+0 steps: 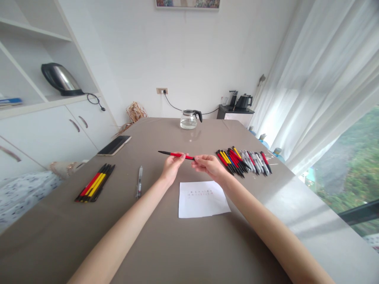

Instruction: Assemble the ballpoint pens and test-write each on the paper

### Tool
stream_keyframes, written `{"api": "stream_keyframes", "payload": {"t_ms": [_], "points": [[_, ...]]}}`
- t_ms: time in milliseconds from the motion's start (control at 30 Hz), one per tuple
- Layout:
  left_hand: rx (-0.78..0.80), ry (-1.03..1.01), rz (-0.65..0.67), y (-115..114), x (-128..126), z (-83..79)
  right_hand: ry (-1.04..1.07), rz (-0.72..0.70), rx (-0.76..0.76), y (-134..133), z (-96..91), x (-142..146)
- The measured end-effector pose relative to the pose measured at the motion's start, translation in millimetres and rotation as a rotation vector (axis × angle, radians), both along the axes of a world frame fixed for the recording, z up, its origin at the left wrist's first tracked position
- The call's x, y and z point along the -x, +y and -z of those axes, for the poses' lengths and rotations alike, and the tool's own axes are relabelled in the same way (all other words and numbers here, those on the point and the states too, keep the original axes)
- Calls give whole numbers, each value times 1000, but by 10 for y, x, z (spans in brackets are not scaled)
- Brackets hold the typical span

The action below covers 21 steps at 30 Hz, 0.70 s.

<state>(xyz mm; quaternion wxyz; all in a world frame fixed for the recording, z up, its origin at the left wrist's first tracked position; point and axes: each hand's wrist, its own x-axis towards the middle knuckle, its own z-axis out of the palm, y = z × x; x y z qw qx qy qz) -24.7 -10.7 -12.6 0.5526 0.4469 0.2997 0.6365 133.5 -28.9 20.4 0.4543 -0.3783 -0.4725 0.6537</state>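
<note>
Above the table, a red pen with black ends (175, 154) is held level between both hands. My left hand (172, 167) pinches its middle, and my right hand (209, 165) is closed on its right end. Below the hands lies a white sheet of paper (203, 205) with a few lines of handwriting. To the right rests a pile of red, yellow, blue and clear pens (237, 159). On the left several red, yellow and black pens (95, 183) lie side by side, and a single clear pen (139, 181) lies apart, between that group and my left hand.
A glass pot (188, 120) holding some clear liquid stands at the table's far end. Near the left edge lies a dark tablet or phone (115, 145). Shelves with a steel kettle (61, 79) are on the left, a white curtain (291, 79) on the right.
</note>
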Motion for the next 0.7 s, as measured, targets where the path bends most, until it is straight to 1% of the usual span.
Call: {"api": "stream_keyframes", "payload": {"t_ms": [100,167,267,333,400,433,467,533,567,600,633,700], "points": [[-7,3,62,-48,-51,-28,58,10,-43,-28,4,52],[-25,15,96,-114,-117,-83,117,50,-59,-53,17,107],[-72,42,92,-235,-244,-211,228,148,-88,-94,18,193],[-96,64,102,-304,-328,-288,288,209,-113,-115,-13,228],[-76,105,96,-363,-398,-334,322,294,-124,-117,-71,221],[-39,145,82,-399,-428,-347,334,351,-122,-107,-108,196],[4,214,73,-448,-455,-358,348,416,-122,-89,-147,155],[37,461,116,-606,-508,-391,395,574,-121,-34,-226,30],[-14,636,183,-720,-539,-418,422,633,-132,-2,-263,-46],[-118,835,248,-855,-574,-449,437,686,-121,30,-295,-125],[-214,1030,271,-1003,-615,-480,444,739,-98,59,-324,-199],[-319,1331,262,-1298,-703,-509,432,815,-68,99,-366,-311]]}}
